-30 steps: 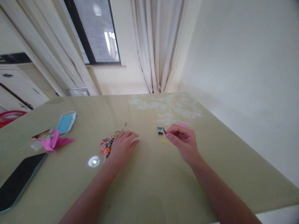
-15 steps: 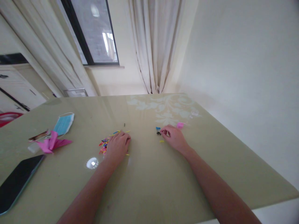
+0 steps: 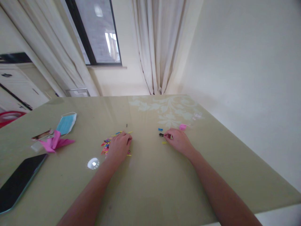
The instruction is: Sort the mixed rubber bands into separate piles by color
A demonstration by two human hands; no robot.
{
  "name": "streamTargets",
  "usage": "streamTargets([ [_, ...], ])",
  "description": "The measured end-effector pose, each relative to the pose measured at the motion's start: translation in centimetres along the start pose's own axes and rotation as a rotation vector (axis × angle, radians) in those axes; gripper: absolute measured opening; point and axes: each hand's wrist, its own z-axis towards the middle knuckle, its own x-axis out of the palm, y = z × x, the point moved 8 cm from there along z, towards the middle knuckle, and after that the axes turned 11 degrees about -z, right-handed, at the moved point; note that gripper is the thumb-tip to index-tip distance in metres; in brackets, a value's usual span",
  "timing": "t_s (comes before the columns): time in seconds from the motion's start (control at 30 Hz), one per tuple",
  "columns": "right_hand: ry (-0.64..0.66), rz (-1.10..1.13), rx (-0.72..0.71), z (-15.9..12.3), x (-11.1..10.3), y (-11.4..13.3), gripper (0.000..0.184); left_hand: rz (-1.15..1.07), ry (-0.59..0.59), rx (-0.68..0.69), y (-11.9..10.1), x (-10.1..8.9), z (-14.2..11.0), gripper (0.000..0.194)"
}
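My left hand (image 3: 119,146) rests with curled fingers on a pile of small bright pieces (image 3: 105,146), mostly red, yellow, blue and pink. The pieces look like tiny bands or strips, but their kind is too small to tell. Its fingertips press down at the pile's right edge; what lies under them is hidden. My right hand (image 3: 177,139) pinches thumb and finger together at a little group of black pieces (image 3: 161,134), its tips touching the rightmost one. Blue pieces (image 3: 160,129) lie just behind that group, yellow pieces (image 3: 164,142) just in front.
A pink scrap (image 3: 182,126) lies behind my right hand. One dark piece (image 3: 127,125) sits apart beyond the pile. On the left are a blue face mask (image 3: 67,124), a pink folded paper bird (image 3: 55,142) and a phone (image 3: 22,180). A shiny clear dome (image 3: 93,163) lies near my left wrist.
My right hand has brought a thin dark piece down to the black group. My left hand has shifted slightly left over the pile and curled its fingers; yellow pieces now show beside it.
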Motion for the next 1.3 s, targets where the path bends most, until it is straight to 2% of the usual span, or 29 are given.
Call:
streamTargets([
  [0.23, -0.025, 0.003, 0.012, -0.1, -0.1, 0.0, 0.015, -0.006, -0.020, 0.008, -0.2, -0.2, 0.0, 0.029],
  [0.4, -0.068, 0.013, 0.067, -0.1, -0.4, -0.5, 0.013, -0.093, -0.063, 0.008, -0.2, -0.5, 0.0, 0.031],
  [0.5, -0.125, 0.062, 0.062, -0.2, -1.1, -0.4, 0.013, -0.219, -0.127, 0.013, -0.3, -1.2, 0.0, 0.031],
  [0.63, -0.183, 0.128, 0.019, -0.6, -1.8, 0.9, 0.012, -0.499, -0.229, 0.032, -0.3, -2.0, 0.1, 0.026],
  [0.73, -0.219, 0.196, -0.022, -1.0, -2.2, 2.5, 0.011, -0.712, -0.245, 0.022, 0.1, -2.0, 0.2, 0.024],
  [0.8, -0.224, 0.222, -0.054, -1.3, -2.2, 3.7, 0.011, -0.770, -0.243, 0.004, 0.3, -1.9, 0.2, 0.025],
  [0.97, -0.206, 0.212, -0.093, -1.8, -2.0, 5.4, 0.012, -0.620, -0.277, -0.006, 0.5, -2.1, 0.2, 0.025],
  [1.3, -0.200, 0.212, -0.083, -1.7, -1.7, 5.3, 0.012, -0.523, -0.284, -0.056, 1.4, -2.1, 0.2, 0.022],
])
